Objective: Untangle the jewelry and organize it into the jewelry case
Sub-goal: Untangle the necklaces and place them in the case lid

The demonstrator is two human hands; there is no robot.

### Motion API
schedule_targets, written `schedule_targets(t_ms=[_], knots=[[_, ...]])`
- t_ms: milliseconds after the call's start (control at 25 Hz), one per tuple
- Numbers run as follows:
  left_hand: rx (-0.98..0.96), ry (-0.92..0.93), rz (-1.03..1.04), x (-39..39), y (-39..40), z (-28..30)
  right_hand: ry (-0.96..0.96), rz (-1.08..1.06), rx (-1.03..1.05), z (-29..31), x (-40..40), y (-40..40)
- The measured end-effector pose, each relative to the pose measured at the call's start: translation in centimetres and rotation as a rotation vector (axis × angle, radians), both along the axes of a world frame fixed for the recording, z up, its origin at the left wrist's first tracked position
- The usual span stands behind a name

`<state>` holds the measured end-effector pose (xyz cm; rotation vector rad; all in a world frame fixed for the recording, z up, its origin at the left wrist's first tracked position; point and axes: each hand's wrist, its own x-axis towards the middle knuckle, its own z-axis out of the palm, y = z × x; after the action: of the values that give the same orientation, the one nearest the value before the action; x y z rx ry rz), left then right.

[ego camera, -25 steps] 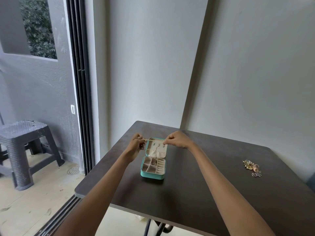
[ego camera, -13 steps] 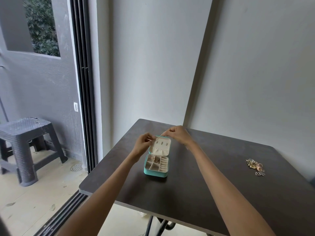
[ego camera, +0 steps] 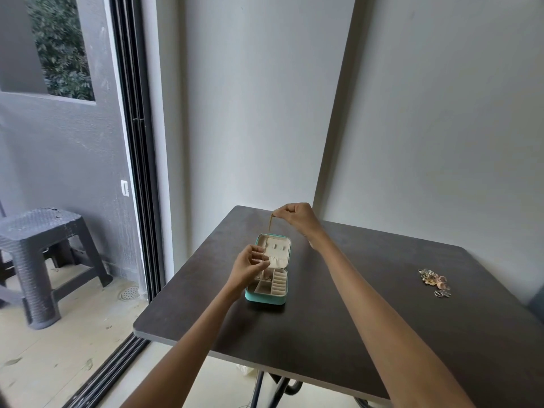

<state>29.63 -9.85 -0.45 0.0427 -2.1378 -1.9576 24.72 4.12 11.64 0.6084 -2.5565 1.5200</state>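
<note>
A small teal jewelry case (ego camera: 266, 298) lies open on the dark table (ego camera: 368, 334), its cream lid propped up at the back and its divided tray facing me. A thin gold chain (ego camera: 269, 223) hangs down over the case. My right hand (ego camera: 295, 217) pinches the chain's top end above the lid. My left hand (ego camera: 248, 267) pinches the chain lower down, just over the tray's left side. A tangled pile of gold and silver jewelry (ego camera: 435, 281) lies far to the right on the table.
The table stands in a corner against white walls. Its left edge is close to a sliding door track (ego camera: 138, 201). A grey plastic stool (ego camera: 41, 254) stands outside on the balcony floor.
My right hand has risen above the lid and my left hand has dropped towards the tray, so the chain now hangs nearly upright instead of stretching sideways across the lid.
</note>
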Motion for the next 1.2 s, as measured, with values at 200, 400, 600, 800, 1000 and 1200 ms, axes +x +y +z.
schedule_targets(t_ms=[200, 400, 600, 800, 1000, 1200], knots=[[-0.252, 0.055, 0.143, 0.4, 0.1, 0.1, -0.001, -0.027, -0.018, 0.0, 0.0, 0.4], [-0.407, 0.076, 0.158, 0.4, -0.1, 1.5, -0.016, -0.062, -0.024, -0.6, 0.1, 1.6], [-0.467, 0.107, 0.146, -0.6, 0.1, 4.7, -0.016, -0.120, 0.120, -2.1, -0.1, 2.2], [-0.356, 0.121, 0.089, -1.5, 0.2, 7.1, -0.005, -0.173, 0.262, -3.8, 0.0, 2.2], [0.038, 0.159, 0.090, -1.3, -0.2, 8.5, -0.050, -0.202, 0.401, -5.3, 0.3, 2.5], [0.095, 0.211, 0.052, -0.3, -0.3, 9.1, -0.103, -0.280, 0.430, -6.4, 0.6, 2.9]])
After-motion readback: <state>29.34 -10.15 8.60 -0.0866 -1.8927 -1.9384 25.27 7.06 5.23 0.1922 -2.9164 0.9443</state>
